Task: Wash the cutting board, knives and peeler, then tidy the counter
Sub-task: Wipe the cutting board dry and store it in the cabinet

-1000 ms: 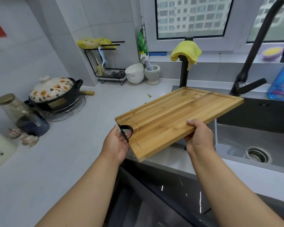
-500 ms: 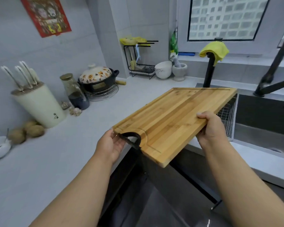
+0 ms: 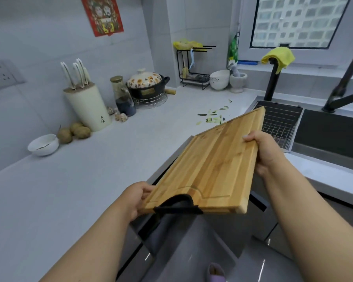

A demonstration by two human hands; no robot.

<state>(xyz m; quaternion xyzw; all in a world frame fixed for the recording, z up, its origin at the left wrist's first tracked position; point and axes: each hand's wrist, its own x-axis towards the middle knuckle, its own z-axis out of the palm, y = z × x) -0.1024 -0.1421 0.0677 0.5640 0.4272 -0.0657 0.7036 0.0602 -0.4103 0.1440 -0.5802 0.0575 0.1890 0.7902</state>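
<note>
Cutting board point(image 3: 212, 165) held tilted off the counter point(image 3: 90, 180) edge, gripped by left hand point(image 3: 136, 197) and right hand point(image 3: 262, 151); likely mid-carry, next needing somewhere to rest.

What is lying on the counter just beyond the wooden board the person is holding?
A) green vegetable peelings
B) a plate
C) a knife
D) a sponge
A: scattered green vegetable peelings lie on the white counter past the far end of the bamboo cutting board, near the sink's wire basket.
</note>
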